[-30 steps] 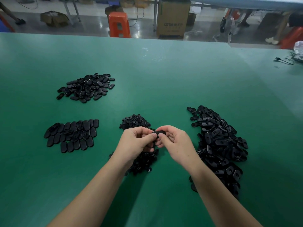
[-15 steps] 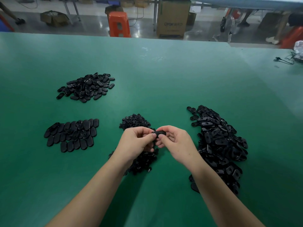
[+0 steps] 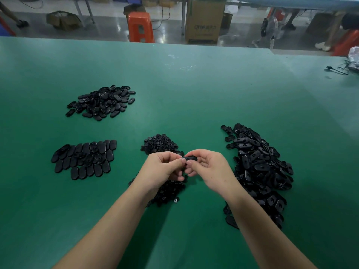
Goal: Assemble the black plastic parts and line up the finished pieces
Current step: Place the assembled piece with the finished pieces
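Currently logged, clock-face bearings taken from the meeting hands at centre:

- Left hand [image 3: 162,167]: fingers curled, thumb and forefinger pinching the near end of the black part [image 3: 190,158]. Whether a second, smaller piece sits under the fingers: cannot tell.
- Right hand [image 3: 208,168]: fingers curled round the same black part from the other side, thumb on top.
- Black part: held in the air between both hands, above the small-piece pile [image 3: 159,145], not touching the table [image 3: 194,90].
- Small-piece pile: round studded bits, at 12 o'clock just beyond the hands and running on beneath them toward 6.
- Oval-shell heap [image 3: 256,167]: loose, unsorted, at 3 o'clock, near the right wrist.
- Lined-up rows [image 3: 85,159]: flat ovals laid side by side, touching, at 9 o'clock, well apart from the hands.
- Far loose heap [image 3: 102,101]: at 10 o'clock, jumbled.
- Orange stool [image 3: 140,27] and cardboard box [image 3: 204,20]: on the floor past the table's far edge, 12 o'clock.

Step in hand, by judgement: pressing two halves together. Advice: keep both thumbs square over the joint, press evenly rather than at one end, check the seam all round before release. Then carry to 9 o'clock and set flat against the last row piece, same orientation.
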`<action>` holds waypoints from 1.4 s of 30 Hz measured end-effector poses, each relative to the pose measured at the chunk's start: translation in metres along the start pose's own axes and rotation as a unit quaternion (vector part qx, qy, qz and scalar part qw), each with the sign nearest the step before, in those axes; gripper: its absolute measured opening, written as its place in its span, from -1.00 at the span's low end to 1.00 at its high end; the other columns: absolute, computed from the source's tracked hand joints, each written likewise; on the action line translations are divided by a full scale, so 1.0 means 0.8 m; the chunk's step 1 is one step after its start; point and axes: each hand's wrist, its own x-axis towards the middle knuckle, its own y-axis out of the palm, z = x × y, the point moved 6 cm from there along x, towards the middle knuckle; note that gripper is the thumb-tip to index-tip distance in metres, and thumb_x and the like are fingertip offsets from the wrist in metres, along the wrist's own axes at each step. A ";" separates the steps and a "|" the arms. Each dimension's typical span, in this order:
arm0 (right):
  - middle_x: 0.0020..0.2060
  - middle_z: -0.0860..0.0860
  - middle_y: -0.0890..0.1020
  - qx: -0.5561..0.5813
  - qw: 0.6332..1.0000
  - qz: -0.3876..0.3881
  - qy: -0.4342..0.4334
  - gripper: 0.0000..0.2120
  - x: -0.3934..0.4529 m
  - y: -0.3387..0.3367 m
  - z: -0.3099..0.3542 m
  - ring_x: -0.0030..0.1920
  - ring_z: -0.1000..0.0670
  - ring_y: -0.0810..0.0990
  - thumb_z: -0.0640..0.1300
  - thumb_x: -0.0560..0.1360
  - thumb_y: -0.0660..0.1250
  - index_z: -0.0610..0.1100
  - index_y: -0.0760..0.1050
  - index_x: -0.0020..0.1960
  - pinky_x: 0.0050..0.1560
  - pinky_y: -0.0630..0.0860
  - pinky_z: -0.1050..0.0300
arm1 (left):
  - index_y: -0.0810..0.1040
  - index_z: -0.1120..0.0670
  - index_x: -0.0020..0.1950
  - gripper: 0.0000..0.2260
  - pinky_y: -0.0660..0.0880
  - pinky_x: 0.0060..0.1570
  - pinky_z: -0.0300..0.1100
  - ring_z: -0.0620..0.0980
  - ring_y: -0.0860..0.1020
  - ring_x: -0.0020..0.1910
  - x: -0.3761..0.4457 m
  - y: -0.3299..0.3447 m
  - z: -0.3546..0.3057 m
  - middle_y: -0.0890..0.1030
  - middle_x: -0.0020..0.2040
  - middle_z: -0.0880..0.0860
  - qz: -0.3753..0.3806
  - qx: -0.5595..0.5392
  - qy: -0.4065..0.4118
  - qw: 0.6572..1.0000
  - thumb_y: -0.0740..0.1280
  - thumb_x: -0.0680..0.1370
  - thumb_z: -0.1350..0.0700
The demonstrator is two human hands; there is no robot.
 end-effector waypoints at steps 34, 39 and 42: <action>-0.27 -0.06 0.71 0.074 0.996 -0.020 0.052 -0.85 -0.004 0.010 -0.001 -0.27 0.04 0.70 -0.36 0.58 0.35 -0.18 0.65 0.01 -0.19 0.66 0.22 | 0.57 0.13 -0.15 -0.92 0.64 -0.20 0.07 0.09 0.69 -0.37 -0.010 -0.001 -0.009 0.69 -0.28 0.15 -0.067 0.163 0.086 0.981 0.39 0.54 0.22; -0.35 0.00 0.69 0.104 0.993 -0.023 0.052 -0.81 -0.006 0.011 0.001 -0.35 0.07 0.66 -0.40 0.60 0.31 -0.17 0.62 -0.04 -0.27 0.63 0.25 | 0.59 0.19 -0.11 -0.94 0.57 -0.37 -0.18 0.07 0.65 -0.43 -0.011 0.001 -0.010 0.66 -0.31 0.13 -0.065 0.103 0.080 0.989 0.39 0.56 0.27; -0.39 0.01 0.69 0.116 0.992 -0.019 0.049 -0.79 -0.005 0.011 0.001 -0.38 0.07 0.65 -0.41 0.60 0.29 -0.16 0.61 -0.05 -0.30 0.62 0.26 | 0.60 0.21 -0.11 -0.96 0.60 -0.35 -0.16 0.07 0.63 -0.43 -0.010 0.002 -0.009 0.62 -0.32 0.11 -0.052 0.073 0.073 0.993 0.40 0.55 0.29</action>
